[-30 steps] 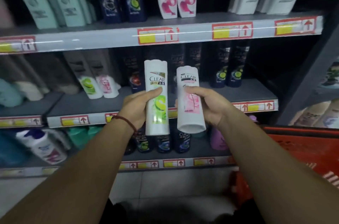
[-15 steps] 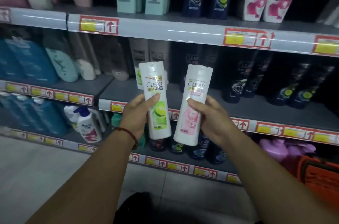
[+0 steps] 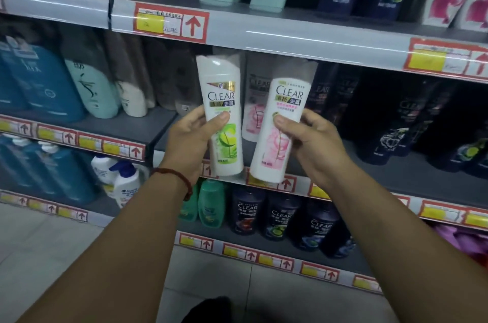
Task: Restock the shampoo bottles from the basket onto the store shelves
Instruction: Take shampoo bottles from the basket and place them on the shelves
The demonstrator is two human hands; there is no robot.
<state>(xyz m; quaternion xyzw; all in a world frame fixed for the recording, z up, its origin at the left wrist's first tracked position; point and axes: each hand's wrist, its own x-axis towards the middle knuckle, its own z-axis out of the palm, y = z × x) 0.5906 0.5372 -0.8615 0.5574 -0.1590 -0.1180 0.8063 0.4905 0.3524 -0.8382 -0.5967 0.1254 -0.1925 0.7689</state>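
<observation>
Two hands hold two white bottles up in front of the store shelves. The left hand [image 3: 188,141] has its fingers [image 3: 196,115] wrapped tight around the green bottle [image 3: 223,116]. The thumb is pressed on the front, just above the green picture. This bottle stands almost straight up. A red string band [image 3: 177,177] sits on the left wrist.

The right hand [image 3: 313,148] has its fingers [image 3: 314,118] closed around the pink bottle [image 3: 281,128]. Its thumb lies across the front, under the word CLEAR. This bottle leans a little, with its top tipped to the right. The two bottles are just beside each other, close but not touching.

Both bottles are in the air in front of the middle shelf [image 3: 412,174], not standing on it. Behind them on that shelf is another white bottle with pink on it [image 3: 254,111]. To the right stand dark bottles [image 3: 390,124]. To the left are blue bottles [image 3: 39,82] and a pale green one [image 3: 92,84]. The top shelf [image 3: 290,37] has a red and yellow price tag [image 3: 170,22] with an arrow. More dark bottles [image 3: 280,214] stand on the bottom shelf, above the pale floor [image 3: 52,256].
</observation>
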